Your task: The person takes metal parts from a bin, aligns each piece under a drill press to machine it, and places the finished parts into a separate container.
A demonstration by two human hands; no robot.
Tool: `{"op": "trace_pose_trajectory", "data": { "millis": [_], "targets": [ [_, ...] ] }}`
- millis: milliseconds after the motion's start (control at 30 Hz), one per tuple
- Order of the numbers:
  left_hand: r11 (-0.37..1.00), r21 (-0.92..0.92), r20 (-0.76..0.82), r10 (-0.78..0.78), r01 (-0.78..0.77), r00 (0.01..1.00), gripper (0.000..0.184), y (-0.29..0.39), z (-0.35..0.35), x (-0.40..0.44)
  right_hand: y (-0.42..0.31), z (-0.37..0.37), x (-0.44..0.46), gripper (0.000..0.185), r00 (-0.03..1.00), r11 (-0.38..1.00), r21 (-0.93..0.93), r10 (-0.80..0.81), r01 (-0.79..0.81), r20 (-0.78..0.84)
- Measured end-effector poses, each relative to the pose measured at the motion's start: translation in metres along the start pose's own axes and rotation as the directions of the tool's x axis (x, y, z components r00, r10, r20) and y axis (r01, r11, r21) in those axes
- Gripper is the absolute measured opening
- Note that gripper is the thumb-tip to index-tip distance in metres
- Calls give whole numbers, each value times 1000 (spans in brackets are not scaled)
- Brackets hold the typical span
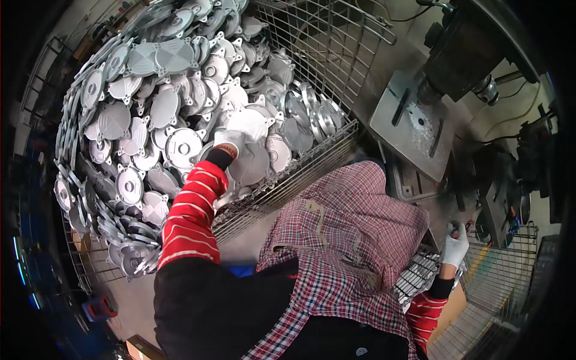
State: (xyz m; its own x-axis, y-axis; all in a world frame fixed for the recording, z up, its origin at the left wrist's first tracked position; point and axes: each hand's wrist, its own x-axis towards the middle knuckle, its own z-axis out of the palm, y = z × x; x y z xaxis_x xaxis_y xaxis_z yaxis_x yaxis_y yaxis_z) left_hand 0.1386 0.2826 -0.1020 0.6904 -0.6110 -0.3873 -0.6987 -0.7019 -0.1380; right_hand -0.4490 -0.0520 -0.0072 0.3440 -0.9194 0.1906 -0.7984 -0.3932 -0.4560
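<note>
My left hand (233, 141), in a white glove, reaches into a big heap of silvery round metal covers. Its fingers close at the edge of a grey round metal cover (251, 164), with bright glare on the glove and parts around it. The covers have small lugs on their rims, and some show a raised ring in the middle. Out to the right, my right hand (454, 249), also gloved in white, is closed around a small dark thing with a reddish tip, too small to name.
A wire cage (288, 174) holds the heap on the left. A drill press table (414, 123) with slots and metal chips stands at upper right, under the drill chuck (489, 93). Another wire basket (501, 270) is at lower right. A checked apron (348, 234) covers my lap.
</note>
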Motion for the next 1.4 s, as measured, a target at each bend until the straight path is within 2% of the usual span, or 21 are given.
{"op": "trace_pose_trajectory", "data": {
  "millis": [67, 167, 200, 267, 333, 400, 467, 600, 667, 700, 733, 800, 833, 867, 900, 933, 967, 1033, 1167, 1267, 1400],
  "targets": [
    [946, -238, 55, 238, -219, 970, 48, 14, -21, -12, -12, -7, -4, 14, 998, 999, -13, 48, -48, -38],
    [885, -405, 1, 253, -231, 967, 51, 42, -62, -31, -3, -14, -16, 12, 998, 999, -43, 27, -29, -52],
    [882, -444, -61, 147, -159, 987, 48, 51, -80, -40, -2, -17, -19, 12, 997, 998, -52, 42, -45, -61],
    [554, -820, -62, 167, -146, 984, 45, 70, -125, -49, -8, -24, -23, 12, 999, 995, -97, 11, -14, -37],
    [383, -876, -217, 231, -294, 948, 55, 88, -134, -21, -12, -22, -18, 13, 998, 999, 42, 6, -4, -59],
    [183, -907, -298, 356, -379, 886, 56, 144, -172, -13, -37, -25, -9, 13, 970, 978, 52, -193, 202, -147],
    [151, -922, -252, 465, -356, 849, 53, 196, -197, 11, -67, -36, -8, 14, 994, 992, 79, -98, 102, -53],
    [442, -804, -121, 534, -398, 837, 57, 266, -208, 64, -63, -39, -22, 13, 996, 987, 148, -44, 55, -78],
    [566, -671, -192, 491, -479, 850, 57, 278, -216, 58, -40, -40, -35, 11, 993, 981, 177, 96, -83, -69],
    [662, -518, -470, 310, -542, 827, 59, 279, -217, 42, -25, -38, -40, 9, 988, 985, 130, 124, -111, -91],
    [765, -362, -717, 136, -532, 684, 61, 277, -219, 21, -6, -34, -45, 10, 984, 981, 129, 153, -141, -86],
    [571, -695, -614, -153, -438, 775, 45, 267, -212, -16, -3, -42, -45, 11, 984, 982, 149, 133, -115, -118],
    [268, -898, -418, -268, -350, 868, 37, 266, -197, -25, -14, -46, -38, 11, 978, 949, 304, 137, -85, -155],
    [35, -939, -343, -193, -343, 919, 42, 262, -166, -24, -26, -49, -28, 10, 969, 891, 451, 152, -50, -193],
    [57, -989, -141, -30, -139, 990, 49, 264, -153, -45, -27, -55, -19, 11, 968, 915, 399, 49, 56, -247],
    [-42, -996, 70, 140, 76, 988, 54, 275, -145, -60, -30, -53, -9, 15, 952, 811, 577, 246, -100, -181],
    [-224, -962, 106, 219, 156, 970, 52, 291, -137, -66, -43, -51, 8, 16, 948, 798, 601, 220, -40, -228],
    [-346, -922, 55, 328, 174, 943, 48, 302, -135, -65, -68, -41, 49, 17, 938, 815, 538, -19, 215, -346],
    [-369, -920, 12, 305, 130, 952, 41, 284, -156, -62, -129, -28, 93, 23, 966, 302, 938, 136, 172, -221],
    [-139, -988, 7, 377, 65, 926, 36, 248, -165, -33, -146, -16, 119, 24, 978, -78, 992, 191, 100, -83],
    [-80, -996, 2, 347, 32, 938, 31, 253, -168, 4, -184, 37, 161, 17, 956, -298, 950, 241, -90, 167]
  ]
}}
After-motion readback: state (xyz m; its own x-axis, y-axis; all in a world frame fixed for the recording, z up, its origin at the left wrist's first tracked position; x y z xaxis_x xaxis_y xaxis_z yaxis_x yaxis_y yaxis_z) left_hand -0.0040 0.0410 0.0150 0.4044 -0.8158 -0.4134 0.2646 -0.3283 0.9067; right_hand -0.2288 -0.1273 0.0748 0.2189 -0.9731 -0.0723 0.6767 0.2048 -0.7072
